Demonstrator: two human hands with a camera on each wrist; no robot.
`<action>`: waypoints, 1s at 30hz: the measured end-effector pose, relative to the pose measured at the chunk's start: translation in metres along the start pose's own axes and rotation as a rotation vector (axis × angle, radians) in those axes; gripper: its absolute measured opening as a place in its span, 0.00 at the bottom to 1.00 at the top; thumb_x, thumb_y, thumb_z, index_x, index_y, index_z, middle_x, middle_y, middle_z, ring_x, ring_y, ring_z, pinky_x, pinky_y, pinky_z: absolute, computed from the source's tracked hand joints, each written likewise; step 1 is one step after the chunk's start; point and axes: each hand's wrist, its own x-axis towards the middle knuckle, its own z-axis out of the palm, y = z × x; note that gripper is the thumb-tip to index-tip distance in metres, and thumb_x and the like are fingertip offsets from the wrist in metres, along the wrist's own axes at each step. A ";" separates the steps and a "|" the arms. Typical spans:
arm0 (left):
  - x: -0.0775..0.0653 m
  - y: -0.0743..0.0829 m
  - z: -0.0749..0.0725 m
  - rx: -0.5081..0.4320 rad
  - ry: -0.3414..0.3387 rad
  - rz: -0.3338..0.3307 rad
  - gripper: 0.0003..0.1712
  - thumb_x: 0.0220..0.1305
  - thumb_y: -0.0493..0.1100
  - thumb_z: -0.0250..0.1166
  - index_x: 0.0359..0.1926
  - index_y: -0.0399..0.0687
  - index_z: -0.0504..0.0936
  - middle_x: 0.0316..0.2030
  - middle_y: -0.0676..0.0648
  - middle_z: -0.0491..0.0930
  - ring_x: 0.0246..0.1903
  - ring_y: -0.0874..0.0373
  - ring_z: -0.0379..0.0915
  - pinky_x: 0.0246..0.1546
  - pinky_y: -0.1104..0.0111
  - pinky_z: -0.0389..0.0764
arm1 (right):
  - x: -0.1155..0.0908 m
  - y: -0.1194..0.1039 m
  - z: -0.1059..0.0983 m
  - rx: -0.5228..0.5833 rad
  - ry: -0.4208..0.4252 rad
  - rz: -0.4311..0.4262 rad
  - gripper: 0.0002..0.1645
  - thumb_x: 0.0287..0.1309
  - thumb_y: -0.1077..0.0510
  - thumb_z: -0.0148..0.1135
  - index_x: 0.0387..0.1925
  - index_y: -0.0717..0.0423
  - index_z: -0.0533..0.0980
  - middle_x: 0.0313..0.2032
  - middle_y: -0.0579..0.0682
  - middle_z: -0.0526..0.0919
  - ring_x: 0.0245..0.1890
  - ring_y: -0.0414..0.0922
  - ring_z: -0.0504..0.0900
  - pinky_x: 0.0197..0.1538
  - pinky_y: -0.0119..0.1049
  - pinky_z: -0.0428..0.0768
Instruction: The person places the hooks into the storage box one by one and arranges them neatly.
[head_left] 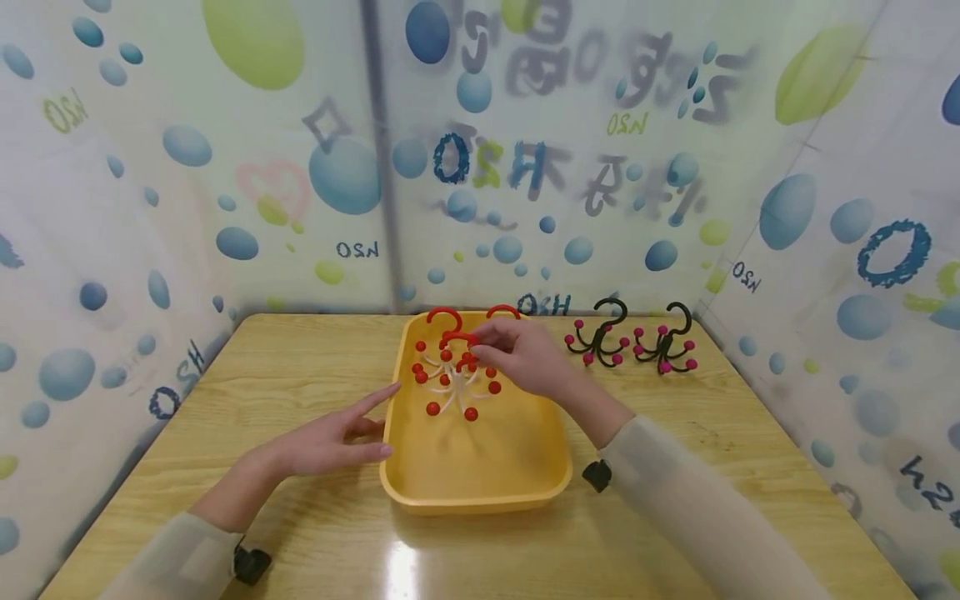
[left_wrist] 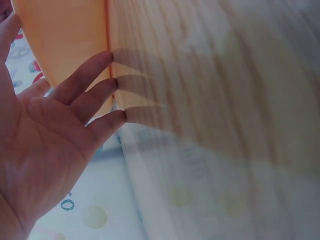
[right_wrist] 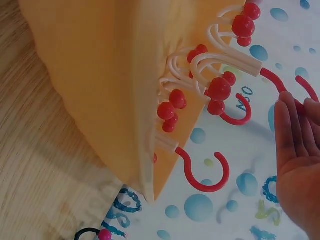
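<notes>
My right hand [head_left: 528, 358] pinches the red hook of a white octopus-shaped claw hanger [head_left: 459, 386], whose curved arms end in red balls. This hanger [right_wrist: 240, 61] is held above the yellow tray [head_left: 487, 471]. Behind it, two more red-hooked hangers, one with its hook [head_left: 446, 312] to the left and one with its hook [head_left: 503, 310] to the right, lie at the tray's far end, partly hidden by the right hand and the held one. My left hand [head_left: 326, 442] has its fingers spread at the tray's left side, fingertips at the outer wall [left_wrist: 65, 40].
On the wooden table [head_left: 292, 375], right of the tray, are two black claw hangers with pink balls, a nearer-in one [head_left: 597, 342] and a farther-right one [head_left: 664, 350]. Patterned walls [head_left: 300, 208] border the table at the back and sides.
</notes>
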 end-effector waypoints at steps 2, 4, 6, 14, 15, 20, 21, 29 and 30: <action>0.000 -0.001 0.000 0.001 0.001 0.003 0.55 0.76 0.63 0.69 0.90 0.71 0.45 0.73 0.32 0.78 0.74 0.34 0.74 0.75 0.32 0.70 | 0.003 0.001 0.003 -0.008 -0.003 0.019 0.13 0.76 0.55 0.70 0.56 0.54 0.86 0.44 0.50 0.92 0.41 0.46 0.91 0.46 0.35 0.90; 0.000 -0.001 0.001 0.004 0.003 0.002 0.55 0.76 0.63 0.69 0.90 0.72 0.45 0.73 0.32 0.78 0.74 0.34 0.74 0.75 0.32 0.70 | 0.006 0.003 0.006 -0.005 -0.001 0.029 0.12 0.76 0.55 0.70 0.56 0.54 0.87 0.44 0.49 0.92 0.40 0.45 0.91 0.45 0.36 0.90; 0.000 -0.002 0.001 0.008 0.006 0.006 0.55 0.76 0.63 0.69 0.90 0.72 0.45 0.73 0.32 0.78 0.74 0.34 0.74 0.75 0.32 0.69 | 0.007 0.004 0.007 0.000 -0.001 0.032 0.12 0.76 0.55 0.70 0.55 0.54 0.87 0.43 0.49 0.92 0.39 0.42 0.90 0.45 0.36 0.90; 0.000 0.000 0.000 0.009 -0.002 -0.009 0.55 0.76 0.64 0.69 0.90 0.72 0.45 0.74 0.32 0.77 0.75 0.32 0.73 0.76 0.30 0.67 | 0.010 0.000 0.011 0.017 -0.017 0.019 0.12 0.76 0.56 0.69 0.56 0.54 0.86 0.43 0.49 0.92 0.39 0.45 0.91 0.42 0.35 0.89; 0.000 0.000 0.000 0.008 -0.004 -0.015 0.55 0.76 0.64 0.69 0.90 0.72 0.44 0.75 0.33 0.76 0.75 0.32 0.72 0.76 0.30 0.67 | 0.010 -0.001 0.011 0.018 -0.026 0.019 0.13 0.76 0.56 0.69 0.56 0.54 0.86 0.44 0.49 0.92 0.39 0.47 0.91 0.42 0.35 0.89; 0.000 0.002 0.000 0.007 -0.008 -0.016 0.55 0.76 0.64 0.68 0.90 0.70 0.45 0.75 0.31 0.75 0.76 0.32 0.72 0.76 0.30 0.67 | 0.012 -0.003 0.014 0.005 -0.079 0.051 0.13 0.77 0.56 0.69 0.57 0.53 0.86 0.45 0.49 0.92 0.41 0.46 0.92 0.45 0.35 0.90; 0.000 0.002 0.000 0.008 -0.008 -0.012 0.55 0.76 0.63 0.68 0.90 0.70 0.45 0.75 0.31 0.75 0.75 0.32 0.72 0.76 0.30 0.67 | 0.012 -0.003 0.015 -0.004 -0.088 0.064 0.12 0.77 0.56 0.69 0.57 0.52 0.86 0.45 0.49 0.92 0.41 0.45 0.92 0.46 0.35 0.90; 0.000 0.001 -0.001 0.002 -0.009 -0.002 0.54 0.77 0.61 0.68 0.90 0.68 0.45 0.75 0.31 0.75 0.75 0.33 0.73 0.76 0.31 0.68 | 0.020 -0.006 0.014 -0.118 -0.167 0.132 0.09 0.77 0.57 0.69 0.54 0.52 0.86 0.44 0.48 0.93 0.40 0.40 0.90 0.47 0.34 0.90; 0.000 0.001 -0.001 -0.001 -0.011 -0.003 0.54 0.77 0.62 0.68 0.90 0.68 0.44 0.75 0.31 0.75 0.75 0.33 0.73 0.76 0.31 0.68 | 0.021 -0.006 0.014 -0.126 -0.179 0.133 0.10 0.77 0.58 0.69 0.54 0.52 0.86 0.45 0.48 0.93 0.41 0.40 0.90 0.48 0.35 0.90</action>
